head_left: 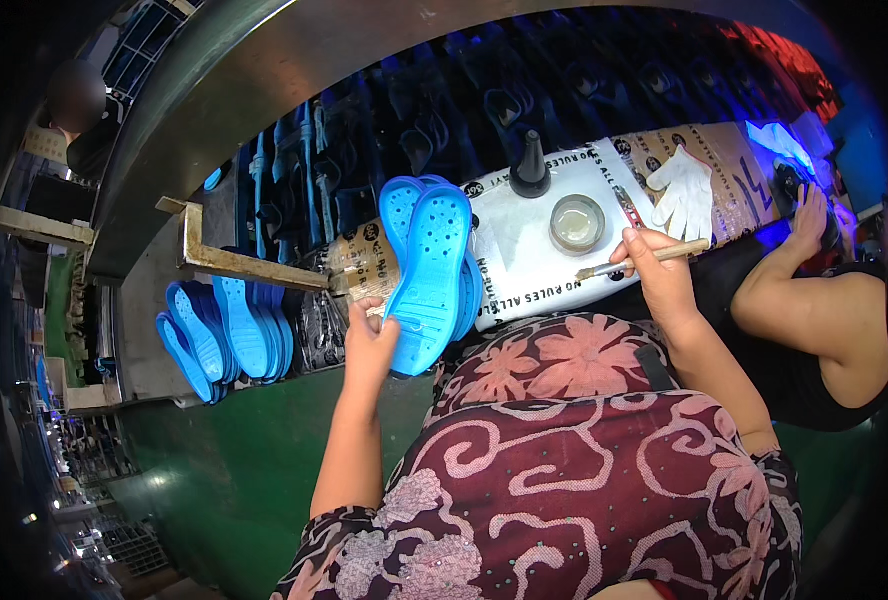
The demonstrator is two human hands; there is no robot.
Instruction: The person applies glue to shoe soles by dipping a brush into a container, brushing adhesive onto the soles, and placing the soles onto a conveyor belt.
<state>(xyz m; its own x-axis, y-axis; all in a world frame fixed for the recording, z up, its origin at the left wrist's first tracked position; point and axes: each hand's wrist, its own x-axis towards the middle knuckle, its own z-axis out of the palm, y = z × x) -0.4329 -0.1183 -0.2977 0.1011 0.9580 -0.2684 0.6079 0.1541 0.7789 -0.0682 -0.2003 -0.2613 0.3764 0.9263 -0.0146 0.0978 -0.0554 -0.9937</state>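
Note:
My left hand (371,343) grips the edge of a blue shoe sole (432,265), which lies at the top of a small pile of like soles. The thumb rests near its ribbed part; the fingertips beneath are partly hidden. In my right hand (659,275) is a wooden-handled brush (669,254), pinched between thumb and fingers. Its bristles point left, just over the white sheet (524,270). Close to the brush tip stands a round glass jar (577,224) with pale contents. A black bottle with a tapering nozzle (530,170) stands upright behind the jar.
Several more blue soles (229,325) stand stacked at the left, beside a rusty metal bar (254,265). A white glove (681,193) lies on the cardboard at the right. A co-worker's arm (814,290) reaches in there. Dark racks with hanging footwear parts (414,140) line the back.

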